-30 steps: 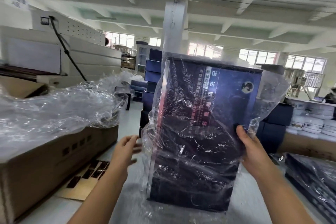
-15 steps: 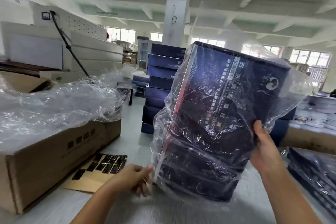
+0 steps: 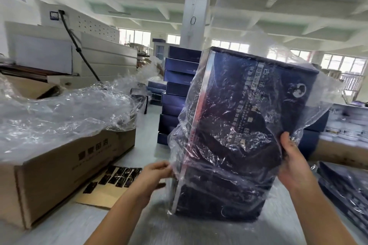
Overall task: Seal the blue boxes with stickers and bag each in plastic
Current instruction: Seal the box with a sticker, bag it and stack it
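Blue box (image 3: 249,125) stands on end, slightly tilted, on table (image 3: 79,225) centre-right, inside loose plastic bag (image 3: 322,93). Left hand (image 3: 157,173) pinches bag film at box's near-left edge. Right hand (image 3: 292,163) grasps box's right side through bag, thumb on front face. Sticker sheet (image 3: 115,177) lies left, beside cardboard carton (image 3: 59,161). Stack of blue boxes (image 3: 177,93) far behind.

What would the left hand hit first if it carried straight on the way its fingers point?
The plastic bag: the left hand points right, its fingers at the bag's loose edge, with the blue box directly behind it. Depth is unclear, but nothing shows between.
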